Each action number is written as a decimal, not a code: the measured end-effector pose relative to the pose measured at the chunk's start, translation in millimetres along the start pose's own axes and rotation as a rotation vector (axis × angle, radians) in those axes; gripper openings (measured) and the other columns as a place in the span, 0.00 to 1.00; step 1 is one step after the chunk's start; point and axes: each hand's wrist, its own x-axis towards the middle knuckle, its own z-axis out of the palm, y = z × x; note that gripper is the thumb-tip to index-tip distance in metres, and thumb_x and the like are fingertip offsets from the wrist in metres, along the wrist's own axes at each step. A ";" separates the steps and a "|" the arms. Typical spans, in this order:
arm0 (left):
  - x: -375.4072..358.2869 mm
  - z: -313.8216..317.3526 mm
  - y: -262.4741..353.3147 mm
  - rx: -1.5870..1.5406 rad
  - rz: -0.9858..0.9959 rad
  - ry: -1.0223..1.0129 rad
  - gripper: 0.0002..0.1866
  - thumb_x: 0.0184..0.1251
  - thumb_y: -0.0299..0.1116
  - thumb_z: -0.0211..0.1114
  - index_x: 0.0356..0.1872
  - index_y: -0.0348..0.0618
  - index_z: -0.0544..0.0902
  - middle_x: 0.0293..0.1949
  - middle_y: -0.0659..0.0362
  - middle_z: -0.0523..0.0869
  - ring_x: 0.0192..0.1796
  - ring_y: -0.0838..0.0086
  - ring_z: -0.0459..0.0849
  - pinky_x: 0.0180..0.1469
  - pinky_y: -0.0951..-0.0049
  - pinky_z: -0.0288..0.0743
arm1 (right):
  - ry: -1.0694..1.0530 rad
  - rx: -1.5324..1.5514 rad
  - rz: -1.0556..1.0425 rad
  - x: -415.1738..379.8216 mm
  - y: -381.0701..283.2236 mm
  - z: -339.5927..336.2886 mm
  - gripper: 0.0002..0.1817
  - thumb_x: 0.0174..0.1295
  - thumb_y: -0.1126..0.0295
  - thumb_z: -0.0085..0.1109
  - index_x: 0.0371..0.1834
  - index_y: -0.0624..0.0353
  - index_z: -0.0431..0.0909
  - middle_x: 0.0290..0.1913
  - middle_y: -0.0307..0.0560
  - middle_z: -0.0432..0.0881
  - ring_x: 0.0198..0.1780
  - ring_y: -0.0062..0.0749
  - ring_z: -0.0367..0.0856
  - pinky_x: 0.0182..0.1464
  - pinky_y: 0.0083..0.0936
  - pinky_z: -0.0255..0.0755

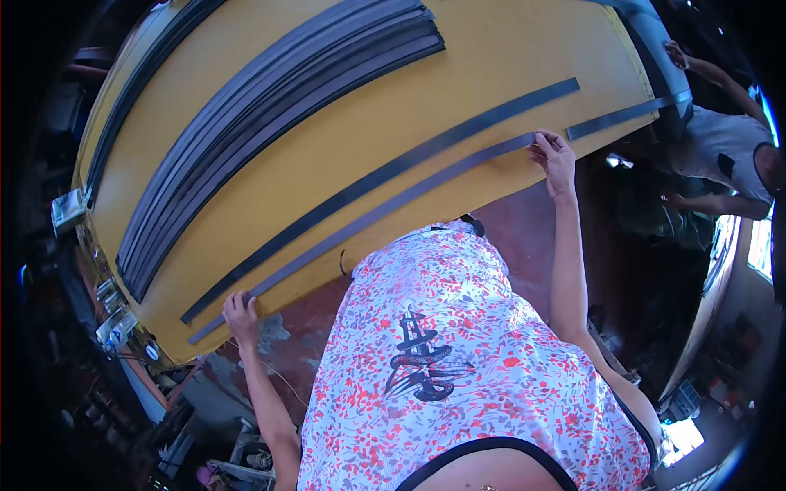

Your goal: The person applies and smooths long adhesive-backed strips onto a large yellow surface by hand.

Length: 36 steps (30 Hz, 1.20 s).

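A long, thin grey strip (393, 204) lies along the near edge of the yellow table. At its right end, my right hand (557, 164) pinches the tip between thumb and fingers. My left hand (240, 317) is closed over the strip near the opposite end, its fingers curled onto it; a short tail sticks out beyond. Just behind runs a darker strip (385, 173), parallel and untouched by either hand. Another dark strip (614, 119) begins to the right of my right hand and extends past the table's right edge.
A thick bundle of grey strips (278, 106) covers the back of the yellow table (491, 61), with more dark strips (143, 86) at far left. A person in a grey top (725, 147) is at the right. Small packets (115, 326) sit by the left edge.
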 end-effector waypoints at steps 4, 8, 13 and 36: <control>55.5 56.4 117.0 -0.201 0.225 0.166 0.17 0.68 0.33 0.68 0.56 0.43 0.82 0.56 0.51 0.82 0.61 0.54 0.78 0.63 0.56 0.70 | 0.164 -0.166 -0.217 14.1 -47.7 -31.9 0.12 0.71 0.69 0.64 0.53 0.63 0.81 0.42 0.41 0.85 0.40 0.23 0.86 0.41 0.18 0.81; 87.0 18.1 194.9 -0.300 0.349 0.240 0.17 0.69 0.33 0.67 0.57 0.43 0.82 0.57 0.51 0.81 0.61 0.54 0.78 0.64 0.56 0.68 | 0.191 -0.237 -0.284 13.1 -25.2 -17.9 0.11 0.70 0.70 0.63 0.51 0.62 0.82 0.40 0.40 0.84 0.38 0.21 0.84 0.38 0.18 0.79; 115.6 27.8 232.5 -0.238 0.472 0.289 0.18 0.69 0.38 0.69 0.56 0.44 0.82 0.54 0.53 0.80 0.59 0.57 0.78 0.64 0.57 0.67 | 0.211 -0.235 -0.296 22.0 -4.0 -18.8 0.09 0.69 0.69 0.64 0.49 0.60 0.84 0.36 0.37 0.84 0.35 0.18 0.82 0.36 0.18 0.78; 117.0 16.9 239.3 -0.338 0.480 0.254 0.21 0.65 0.38 0.72 0.57 0.41 0.83 0.54 0.50 0.82 0.58 0.54 0.78 0.63 0.55 0.68 | 0.214 -0.415 -0.294 6.5 -16.7 -8.4 0.10 0.66 0.70 0.65 0.49 0.60 0.86 0.34 0.41 0.87 0.34 0.20 0.82 0.40 0.20 0.76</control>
